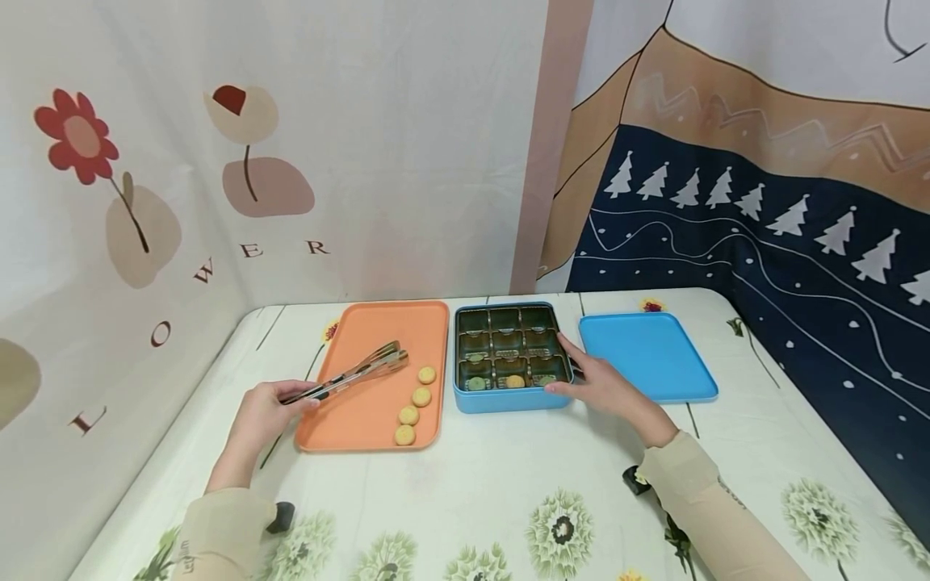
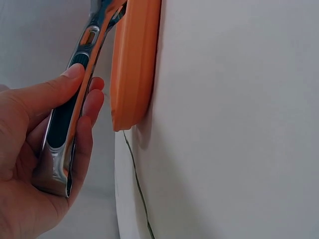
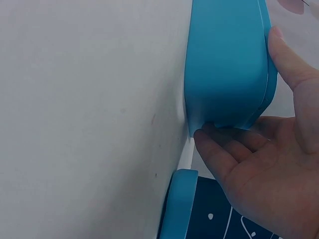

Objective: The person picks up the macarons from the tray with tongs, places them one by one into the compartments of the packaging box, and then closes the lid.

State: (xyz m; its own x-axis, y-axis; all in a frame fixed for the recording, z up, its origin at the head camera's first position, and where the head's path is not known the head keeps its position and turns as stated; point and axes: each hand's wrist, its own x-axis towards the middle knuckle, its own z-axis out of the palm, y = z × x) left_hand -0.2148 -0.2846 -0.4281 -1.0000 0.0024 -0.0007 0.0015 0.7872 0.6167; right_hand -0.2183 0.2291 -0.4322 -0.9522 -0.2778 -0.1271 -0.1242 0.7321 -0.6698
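Metal tongs (image 1: 356,378) are held in my left hand (image 1: 265,415), thumb on the dark grip panel (image 2: 65,117) and fingers curled beneath. Their tips hover over or rest on an orange tray (image 1: 341,432); I cannot tell which. Several round yellow cookies (image 1: 408,415) lie in a line along the tray's right side. My right hand (image 1: 599,383) grips the front right corner of a blue box (image 1: 501,401), thumb at the front rim and fingers along the side. Its dark divided insert (image 1: 505,343) carries a yellow cookie (image 1: 514,382) in the front middle compartment, with green pieces (image 1: 475,383) in others.
A flat blue lid (image 1: 647,355) lies right of the box, close behind my right hand. A flower-patterned cloth (image 1: 465,476) covers the table. Printed curtains (image 1: 421,161) stand behind it, and a dark one with trees (image 1: 799,282) borders the right side.
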